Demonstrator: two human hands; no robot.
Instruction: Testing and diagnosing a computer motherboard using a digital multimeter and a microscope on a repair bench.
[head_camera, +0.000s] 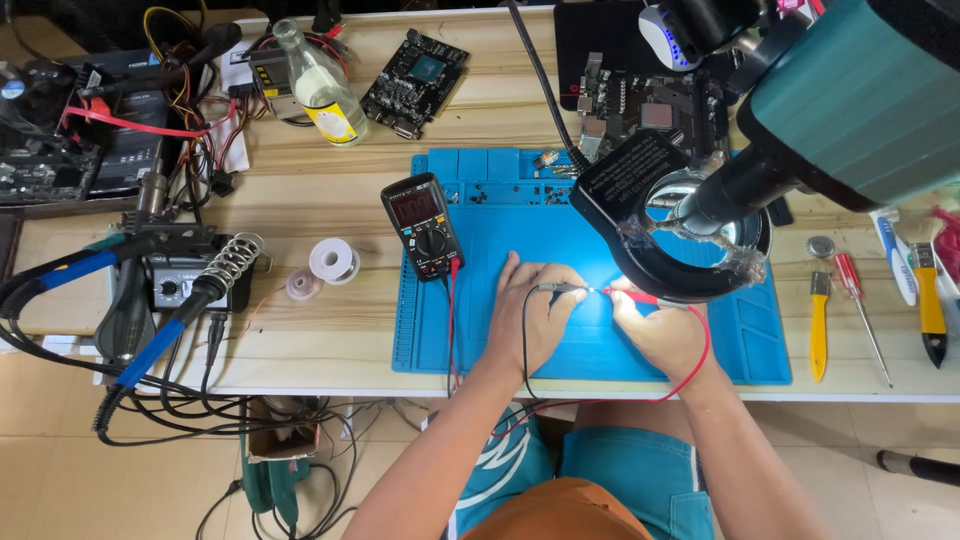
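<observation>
My left hand is pinched shut on the black probe, and my right hand is closed round the red probe. Both slim plastic sticks lie about level over the rubbery blue mat, tips meeting nose to nose under the ring lamp. Their leads run to the boxy multimeter.

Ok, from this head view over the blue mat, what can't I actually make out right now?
- Where the black probe in the left hand and the red probe in the right hand meet: washed out by lamp glare.
- Black multimeter display: too small to tell.
- Green circuit board at the back: partly hidden by the black ring lamp and teal microscope body.
</observation>
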